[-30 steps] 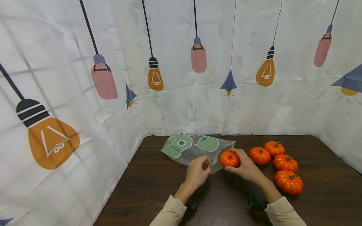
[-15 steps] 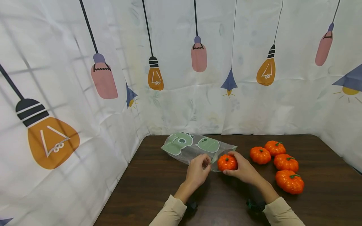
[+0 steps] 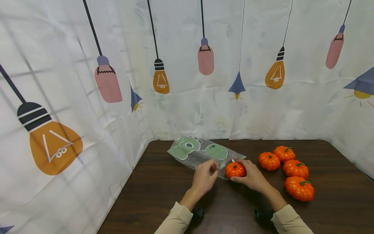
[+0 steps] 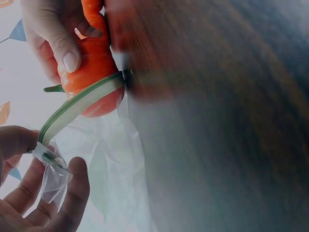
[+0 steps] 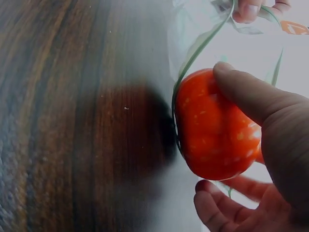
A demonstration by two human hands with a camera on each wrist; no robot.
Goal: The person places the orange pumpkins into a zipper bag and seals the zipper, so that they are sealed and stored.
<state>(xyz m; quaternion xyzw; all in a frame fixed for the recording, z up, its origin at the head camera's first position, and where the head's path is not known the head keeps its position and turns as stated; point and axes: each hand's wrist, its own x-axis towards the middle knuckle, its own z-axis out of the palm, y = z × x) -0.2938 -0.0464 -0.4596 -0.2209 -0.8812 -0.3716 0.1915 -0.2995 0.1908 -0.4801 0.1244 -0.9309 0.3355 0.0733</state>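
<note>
A clear zip bag with green animal prints lies on the table, its mouth toward the right. My left hand pinches the bag's edge at the mouth; in the left wrist view the green zip strip runs from those fingers up across the pumpkin. My right hand grips a small orange pumpkin with thumb and fingers on its sides. In the right wrist view that pumpkin sits right at the bag's opening, the strip curving around its front.
Several more orange pumpkins stand together on the right of the dark wooden table, the nearest pumpkin close to my right forearm. A white curtain printed with hanging lamps rises behind and to the left.
My right hand has brought the pumpkin slightly left and down into the bag's mouth, and the bag's edge has lifted around it. The left hand keeps its place.
</note>
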